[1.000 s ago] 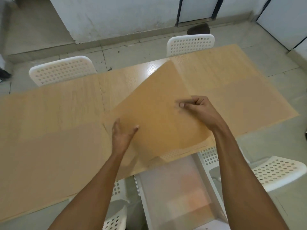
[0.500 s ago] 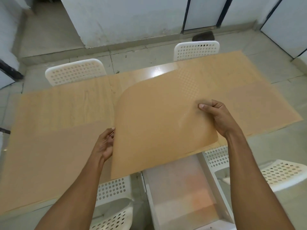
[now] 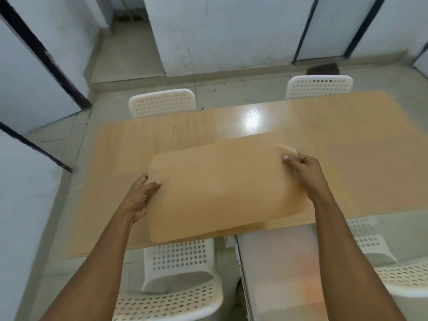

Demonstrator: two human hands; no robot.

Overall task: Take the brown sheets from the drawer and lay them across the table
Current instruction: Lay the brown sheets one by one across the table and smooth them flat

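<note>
Seen from the head camera, a brown sheet (image 3: pixel 222 193) is held up over the middle of a wooden table (image 3: pixel 231 126), gripped at both of its side edges. The left hand (image 3: pixel 139 198) is clamped on the sheet's left edge, thumb on top and fingers curled under; the right hand (image 3: pixel 303 170) is pinched on the upper right corner, where a pattern of holes shows faintly through the paper. The hands are kept well apart, the sheet stretched between them and bowed, its near edge drooping past the table's front edge.

More brown sheets are already laid flat on the table — one (image 3: pixel 120 181) across the left part, another (image 3: pixel 366 163) across the right part, both reaching the table's edges. A bare strip of glossy wood is left between them at the far side, where a ceiling light is reflected.

Below the table's near edge, an open drawer (image 3: pixel 278 274) is seen pulled out towards the camera; pale contents are visible inside, though they are too blurred to be identified. White perforated chairs are placed around the table — two at the far side (image 3: pixel 162 103) (image 3: pixel 319 85), one at the near left (image 3: pixel 176 286) and one at the near right (image 3: pixel 398 274). The floor (image 3: pixel 129 61) is tiled in pale grey.
</note>
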